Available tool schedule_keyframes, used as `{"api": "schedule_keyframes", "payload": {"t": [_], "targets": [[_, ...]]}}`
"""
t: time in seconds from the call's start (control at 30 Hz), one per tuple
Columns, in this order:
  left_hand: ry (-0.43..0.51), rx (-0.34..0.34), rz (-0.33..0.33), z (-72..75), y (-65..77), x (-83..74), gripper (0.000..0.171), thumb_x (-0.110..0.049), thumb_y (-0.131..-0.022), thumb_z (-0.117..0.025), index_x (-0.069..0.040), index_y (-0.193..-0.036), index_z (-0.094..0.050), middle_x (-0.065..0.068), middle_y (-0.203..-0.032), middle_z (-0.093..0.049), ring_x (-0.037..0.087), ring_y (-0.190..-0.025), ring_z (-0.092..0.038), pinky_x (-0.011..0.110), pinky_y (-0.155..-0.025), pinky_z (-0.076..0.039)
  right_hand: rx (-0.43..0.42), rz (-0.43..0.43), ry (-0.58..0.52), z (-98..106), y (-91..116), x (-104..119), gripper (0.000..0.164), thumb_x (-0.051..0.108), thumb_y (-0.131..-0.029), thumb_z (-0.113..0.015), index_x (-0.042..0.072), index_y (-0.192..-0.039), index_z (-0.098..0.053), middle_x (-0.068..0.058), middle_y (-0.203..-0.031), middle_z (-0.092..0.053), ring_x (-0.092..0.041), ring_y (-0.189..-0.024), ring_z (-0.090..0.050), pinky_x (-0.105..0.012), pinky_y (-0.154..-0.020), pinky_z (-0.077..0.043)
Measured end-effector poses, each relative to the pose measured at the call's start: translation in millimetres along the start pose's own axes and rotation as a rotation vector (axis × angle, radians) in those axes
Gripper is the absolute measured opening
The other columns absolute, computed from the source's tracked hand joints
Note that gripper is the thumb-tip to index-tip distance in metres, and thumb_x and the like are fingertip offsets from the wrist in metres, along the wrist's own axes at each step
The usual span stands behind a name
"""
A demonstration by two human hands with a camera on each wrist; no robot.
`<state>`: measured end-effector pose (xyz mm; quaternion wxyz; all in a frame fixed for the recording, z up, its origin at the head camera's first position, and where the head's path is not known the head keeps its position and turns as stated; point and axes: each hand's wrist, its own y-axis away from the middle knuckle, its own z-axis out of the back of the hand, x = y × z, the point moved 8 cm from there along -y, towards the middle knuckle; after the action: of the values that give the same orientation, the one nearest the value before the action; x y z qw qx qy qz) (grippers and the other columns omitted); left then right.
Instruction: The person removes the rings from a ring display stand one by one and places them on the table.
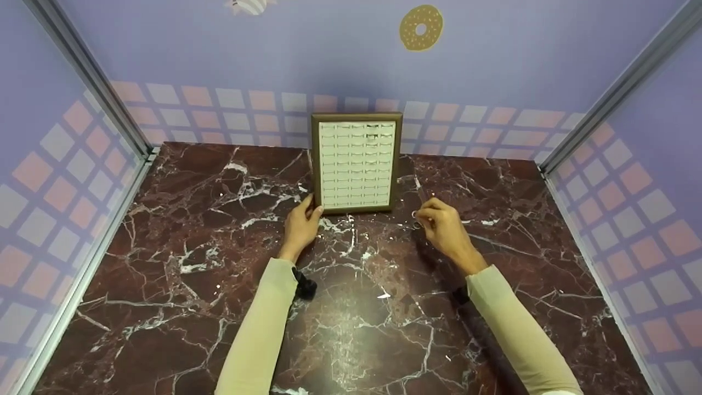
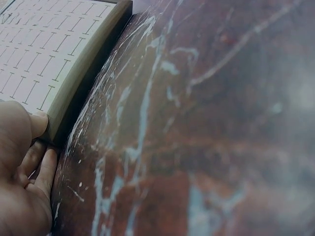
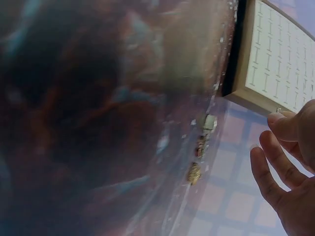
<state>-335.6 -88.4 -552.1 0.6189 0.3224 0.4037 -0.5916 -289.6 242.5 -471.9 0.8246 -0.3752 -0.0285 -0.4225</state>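
Note:
A ring display tray (image 1: pixel 357 164) with a brown frame and a white slotted panel stands tilted up near the back wall. My left hand (image 1: pixel 303 226) grips its lower left corner; in the left wrist view the thumb (image 2: pixel 38 124) lies on the frame's front and the fingers reach beneath. A couple of shiny rings (image 1: pixel 372 136) sit in slots at the panel's upper right. Right of the tray, my right hand (image 1: pixel 445 227) pinches a tiny shiny ring (image 3: pixel 278 111) between thumb and forefinger, mostly covered by the fingertips. Its other fingers are spread apart.
Small jewellery pieces lie on the marbled table (image 1: pixel 230 307) in the right wrist view: a silvery one (image 3: pixel 210 122), a reddish one (image 3: pixel 201 145) and a gold one (image 3: pixel 194 173). Behind the tray rises a lilac wall (image 1: pixel 274 55), with side walls left and right.

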Motion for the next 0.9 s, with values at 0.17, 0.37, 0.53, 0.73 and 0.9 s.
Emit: {"api": "schedule_keyframes", "payload": {"t": [0.17, 0.37, 0.53, 0.73, 0.9], "targets": [[-0.003, -0.001, -0.005, 0.0, -0.7, 0.8, 0.054, -0.023, -0.107, -0.066, -0.006, -0.157, -0.054, 0.022, -0.149, -0.063, 0.037, -0.132, -0.065, 0.052, -0.115, -0.047, 0.066, -0.005, -0.001, -4, 11, -3, 0.016, -0.017, -0.083, -0.074, -0.003, -0.085, -0.081, -0.014, -0.091, -0.071, -0.028, -0.079, -0.072, -0.04, -0.069, -0.062], [-0.016, -0.001, -0.005, -0.1, -1.5, 1.5, 0.055, -0.024, -0.107, -0.066, -0.006, -0.157, -0.054, 0.022, -0.149, -0.062, 0.038, -0.134, -0.064, 0.053, -0.116, -0.045, 0.136, -0.013, 0.006, -10, 19, -7, 0.02, -0.019, -0.077, -0.07, -0.002, -0.079, -0.079, -0.013, -0.088, -0.071, -0.028, -0.076, -0.071, -0.04, -0.067, -0.062], [-0.017, -0.002, 0.0, 0.1, -1.3, 1.9, 0.055, -0.025, -0.107, -0.067, -0.006, -0.157, -0.054, 0.022, -0.149, -0.062, 0.038, -0.135, -0.063, 0.054, -0.116, -0.045, 0.197, -0.007, -0.002, -16, 24, -9, 0.017, -0.019, -0.077, -0.073, -0.003, -0.079, -0.08, -0.014, -0.087, -0.071, -0.027, -0.073, -0.07, -0.037, -0.064, -0.061], [-0.023, 0.0, -0.011, 0.3, -1.5, 0.7, 0.055, -0.024, -0.107, -0.066, -0.006, -0.157, -0.054, 0.023, -0.148, -0.063, 0.039, -0.133, -0.064, 0.054, -0.115, -0.045, 0.242, -0.02, 0.013, -19, 26, -11, 0.017, -0.019, -0.077, -0.074, -0.004, -0.08, -0.08, -0.015, -0.088, -0.072, -0.026, -0.074, -0.07, -0.035, -0.065, -0.061], [-0.023, 0.006, -0.004, -0.2, 0.0, 1.8, 0.055, -0.025, -0.108, -0.065, -0.006, -0.158, -0.053, 0.023, -0.148, -0.063, 0.039, -0.134, -0.063, 0.055, -0.116, -0.045, 0.29, -0.034, 0.063, -21, 27, -10, 0.021, -0.019, -0.075, -0.067, -0.002, -0.08, -0.08, -0.013, -0.091, -0.073, -0.028, -0.079, -0.072, -0.039, -0.069, -0.063]]}}
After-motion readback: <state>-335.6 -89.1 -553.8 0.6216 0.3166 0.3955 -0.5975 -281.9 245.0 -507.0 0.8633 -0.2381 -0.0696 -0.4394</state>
